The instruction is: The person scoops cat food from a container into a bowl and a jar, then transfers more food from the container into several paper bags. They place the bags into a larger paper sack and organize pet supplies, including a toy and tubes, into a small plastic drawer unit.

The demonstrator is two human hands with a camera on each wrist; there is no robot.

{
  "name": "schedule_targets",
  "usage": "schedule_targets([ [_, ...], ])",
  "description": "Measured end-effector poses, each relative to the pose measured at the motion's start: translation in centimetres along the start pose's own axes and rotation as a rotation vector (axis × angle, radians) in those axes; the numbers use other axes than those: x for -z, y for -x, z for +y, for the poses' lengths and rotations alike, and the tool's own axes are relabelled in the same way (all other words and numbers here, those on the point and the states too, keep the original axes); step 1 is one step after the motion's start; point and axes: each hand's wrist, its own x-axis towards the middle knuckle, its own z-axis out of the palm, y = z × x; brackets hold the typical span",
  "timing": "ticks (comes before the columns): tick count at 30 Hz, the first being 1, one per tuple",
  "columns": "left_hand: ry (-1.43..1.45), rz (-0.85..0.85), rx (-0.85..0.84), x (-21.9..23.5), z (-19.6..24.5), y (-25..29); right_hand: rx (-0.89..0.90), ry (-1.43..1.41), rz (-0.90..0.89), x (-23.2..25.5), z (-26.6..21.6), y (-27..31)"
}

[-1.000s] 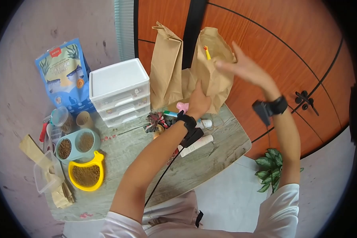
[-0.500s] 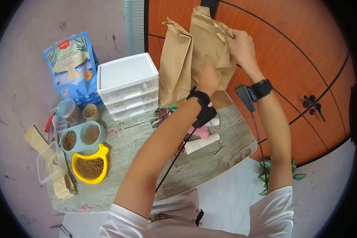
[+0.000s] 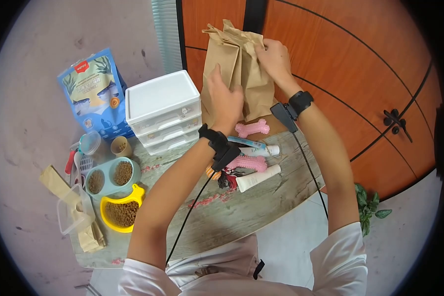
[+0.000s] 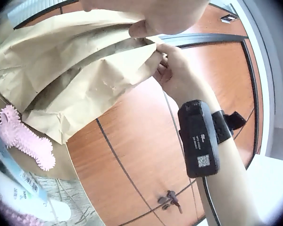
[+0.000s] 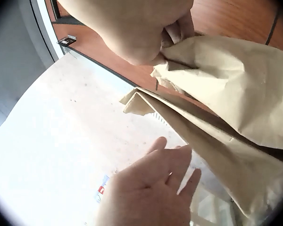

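Two brown paper bags stand side by side at the table's back. My right hand [image 3: 275,59] pinches the top edge of the right paper bag [image 3: 259,93], which leans in against its neighbour. In the right wrist view that bag's crumpled rim [image 5: 179,59] is bunched between thumb and fingers. My left hand [image 3: 226,101] is in front of the left paper bag [image 3: 213,64], thumb and fingers spread, fingertips right at its edge in the right wrist view. Below the hands lie a pink spiky bone toy [image 3: 253,128] and a second pink bone [image 3: 249,163].
Beside the bones lie a white tube [image 3: 259,178], another tube [image 3: 270,150] and a rope toy [image 3: 227,181]. A white drawer unit [image 3: 164,101] stands left of the bags. Farther left are a blue food pouch [image 3: 96,93], a double bowl [image 3: 134,170] and a yellow bowl [image 3: 105,217] of kibble.
My right hand came from the air to the right bag's rim and drew it leftward. My left hand moved from that bag to the left one. The yellow toy at the opening is out of sight.
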Motion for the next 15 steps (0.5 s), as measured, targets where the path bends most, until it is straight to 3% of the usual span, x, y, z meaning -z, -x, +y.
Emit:
schedule_targets([
  [2, 0.041, -0.152, 0.155, -0.1, 0.0, -0.4, -0.019, -0.054, -0.054, -0.3, 0.1, -0.3],
  [5, 0.079, -0.249, 0.146, -0.4, -0.5, -0.5, -0.065, -0.005, -0.169, -0.1, -0.4, 0.4],
  [7, 0.093, -0.256, 0.163, -0.6, -0.8, -0.1, -0.075, -0.171, -0.207, -0.4, 0.1, 0.7],
  [15, 0.118, -0.282, 0.238, 2.9, 0.3, 2.1, -0.144, -0.563, -0.053, -1.0, 3.0, 2.2],
])
